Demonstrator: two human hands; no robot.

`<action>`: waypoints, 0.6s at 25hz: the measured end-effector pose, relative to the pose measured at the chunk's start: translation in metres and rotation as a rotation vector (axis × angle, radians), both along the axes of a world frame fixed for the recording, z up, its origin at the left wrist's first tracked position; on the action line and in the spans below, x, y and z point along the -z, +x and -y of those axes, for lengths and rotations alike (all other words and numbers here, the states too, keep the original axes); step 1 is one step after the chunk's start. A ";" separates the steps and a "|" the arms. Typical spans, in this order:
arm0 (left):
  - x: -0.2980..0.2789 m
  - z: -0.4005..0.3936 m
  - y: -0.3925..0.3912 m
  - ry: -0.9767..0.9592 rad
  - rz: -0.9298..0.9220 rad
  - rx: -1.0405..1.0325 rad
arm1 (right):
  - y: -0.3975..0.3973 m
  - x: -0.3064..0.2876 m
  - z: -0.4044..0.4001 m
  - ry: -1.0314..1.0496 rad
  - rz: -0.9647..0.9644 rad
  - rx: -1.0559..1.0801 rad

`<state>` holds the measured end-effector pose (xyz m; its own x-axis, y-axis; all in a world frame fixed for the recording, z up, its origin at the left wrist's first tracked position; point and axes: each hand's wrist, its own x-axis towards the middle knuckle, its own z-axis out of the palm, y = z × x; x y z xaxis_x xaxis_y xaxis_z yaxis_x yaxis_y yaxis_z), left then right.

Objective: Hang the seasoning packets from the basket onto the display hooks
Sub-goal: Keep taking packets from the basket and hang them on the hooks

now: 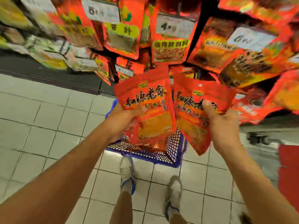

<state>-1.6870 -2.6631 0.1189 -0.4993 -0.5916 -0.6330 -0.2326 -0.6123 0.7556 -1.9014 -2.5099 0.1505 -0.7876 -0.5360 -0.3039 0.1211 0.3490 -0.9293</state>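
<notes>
Each hand holds up a red seasoning packet with black lettering, above a blue mesh basket (173, 147) on the floor. My left hand (123, 120) grips the left packet (145, 101) at its lower left, thumb across the front. My right hand (221, 123) grips the right packet (195, 110) at its right side, thumb on the front. The two packets touch along their inner edges. Red packaging shows inside the basket beneath them. Similar red packets (169, 44) hang in rows on the display ahead; the hooks themselves are hidden.
White price tags (174, 26) sit above the hanging rows. Shelves of other packaged goods (48, 50) run along the upper left. Pale floor tiles (48, 120) spread left of the basket, and my two shoes (127, 172) stand just behind it. A red mat (289, 175) lies right.
</notes>
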 end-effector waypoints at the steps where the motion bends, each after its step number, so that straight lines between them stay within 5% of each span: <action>1: -0.037 -0.004 -0.004 -0.046 -0.002 -0.022 | -0.011 -0.039 -0.003 -0.034 -0.057 -0.021; 9: -0.315 -0.050 -0.048 -0.382 -0.264 -0.167 | -0.072 -0.323 -0.065 -0.244 -0.356 -0.185; 15: -0.448 -0.056 -0.069 -0.522 -0.440 -0.087 | -0.098 -0.466 -0.087 -0.415 -0.485 -0.163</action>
<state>-1.7559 -2.6069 0.5670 -0.5814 -0.8136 -0.0035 0.1968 -0.1448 0.9697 -1.9992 -2.4231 0.6163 -0.6822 -0.6560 0.3228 -0.3695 -0.0717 -0.9265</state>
